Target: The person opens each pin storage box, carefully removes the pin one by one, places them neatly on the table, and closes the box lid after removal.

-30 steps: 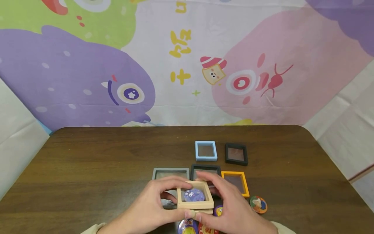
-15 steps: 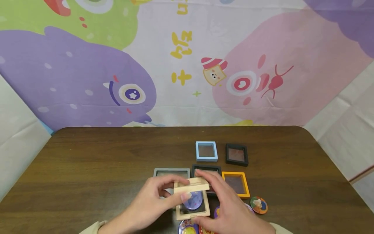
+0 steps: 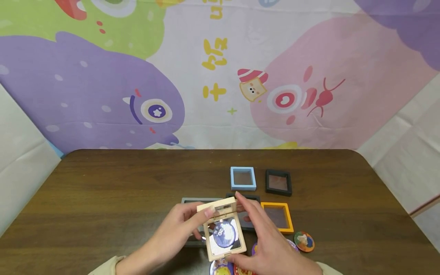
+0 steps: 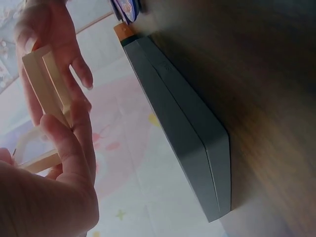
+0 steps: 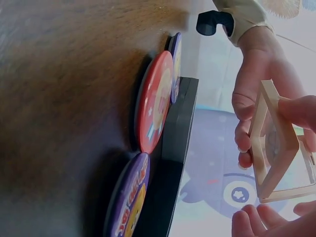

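Note:
A hinged beige display frame (image 3: 208, 245) stands unfolded between both hands, its lid raised at the far side. On the clear film of its lower half lies a round purple badge (image 3: 224, 234) with a small white character. My left hand (image 3: 172, 229) pinches the lid, thumb on its front edge; the left wrist view shows its thumb and fingers on the beige wood. With thumb at the near edge and fingers up at the lid's right end, my right hand (image 3: 271, 244) holds the frame. In the right wrist view the frame (image 5: 284, 168) is tilted, above the table.
Beyond the hands lie a light blue frame (image 3: 243, 188), a black frame (image 3: 278, 191), and an orange frame (image 3: 289, 219). A grey frame (image 4: 173, 113) is partly hidden by the left hand. Round badges lie near, including a red badge (image 5: 154, 103) and an orange-green badge (image 3: 304, 241).
The beige frame has gone from closed to unfolded, its lid swung up and away. The left thumb has moved from the near edge to the lid, and the purple badge now shows uncovered.

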Available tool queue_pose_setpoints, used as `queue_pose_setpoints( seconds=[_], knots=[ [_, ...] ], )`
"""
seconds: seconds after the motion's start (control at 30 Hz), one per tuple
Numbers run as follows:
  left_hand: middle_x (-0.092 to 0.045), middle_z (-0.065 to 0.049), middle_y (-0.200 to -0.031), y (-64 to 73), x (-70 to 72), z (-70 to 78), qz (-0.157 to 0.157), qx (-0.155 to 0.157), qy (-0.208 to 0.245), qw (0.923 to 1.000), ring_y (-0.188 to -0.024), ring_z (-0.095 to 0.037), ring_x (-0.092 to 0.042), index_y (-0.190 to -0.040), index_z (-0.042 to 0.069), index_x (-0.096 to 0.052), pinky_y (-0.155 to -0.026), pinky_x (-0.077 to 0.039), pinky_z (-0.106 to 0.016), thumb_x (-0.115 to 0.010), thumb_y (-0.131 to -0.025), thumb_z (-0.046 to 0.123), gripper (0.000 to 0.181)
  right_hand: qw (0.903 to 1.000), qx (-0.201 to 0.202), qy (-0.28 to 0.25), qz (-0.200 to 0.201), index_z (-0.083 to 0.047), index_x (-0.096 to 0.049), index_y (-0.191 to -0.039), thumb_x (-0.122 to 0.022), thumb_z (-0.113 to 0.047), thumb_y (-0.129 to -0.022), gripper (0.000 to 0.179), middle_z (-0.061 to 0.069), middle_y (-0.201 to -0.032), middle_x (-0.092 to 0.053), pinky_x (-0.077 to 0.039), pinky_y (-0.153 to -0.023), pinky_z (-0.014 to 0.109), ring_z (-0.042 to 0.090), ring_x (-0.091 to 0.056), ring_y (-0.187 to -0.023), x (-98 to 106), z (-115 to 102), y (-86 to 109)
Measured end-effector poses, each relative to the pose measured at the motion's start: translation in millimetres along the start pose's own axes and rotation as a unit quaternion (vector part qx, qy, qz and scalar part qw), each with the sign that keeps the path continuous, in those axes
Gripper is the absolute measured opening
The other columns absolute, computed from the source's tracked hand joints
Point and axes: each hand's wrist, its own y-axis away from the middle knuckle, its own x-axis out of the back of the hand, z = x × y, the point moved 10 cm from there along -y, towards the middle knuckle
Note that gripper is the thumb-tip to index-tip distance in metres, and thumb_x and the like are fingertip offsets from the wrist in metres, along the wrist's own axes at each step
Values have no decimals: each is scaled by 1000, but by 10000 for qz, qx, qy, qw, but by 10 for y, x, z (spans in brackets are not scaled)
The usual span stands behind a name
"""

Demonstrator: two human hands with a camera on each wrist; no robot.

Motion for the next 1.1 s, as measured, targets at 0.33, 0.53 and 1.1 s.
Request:
queue_pose_setpoints(
  seconds=[0.33, 0.53, 1.1],
  knots=[
    [-71, -13, -100, -26, 15, -90, 141, 399, 445, 9981, -82, -26, -67, -107, -4, -71, -60, -55, -33, -52, -103, 34, 42, 9992, 303, 102, 260, -26, -18, -159, -85, -40, -78, 106, -4, -151, -30, -46, -98, 46, 21, -40, -130, 28, -76, 17],
    [-71, -11, -101, -25, 20, -126, 170, 568, 463, 9972, -84, -23, -67, -106, -3, -71, -62, -56, -34, -53, -103, 37, 44, 9875, 1122, 465, 1003, -13, -33, -152, -85, -25, -80, 90, 4, -141, -41, -46, -90, 35, 20, -45, -119, 146, -242, 80],
    [-66, -10, -105, 30, -200, -123, -434, 373, 522, 9970, -94, -26, -65, -116, 0, -65, -73, -58, -34, -51, -104, 31, 36, 9253, 3247, 1815, 736, -10, -73, -108, -69, -31, -94, 25, 4, -123, -61, -51, -91, 28, 18, -58, -110, -120, -596, 208]
  ],
)
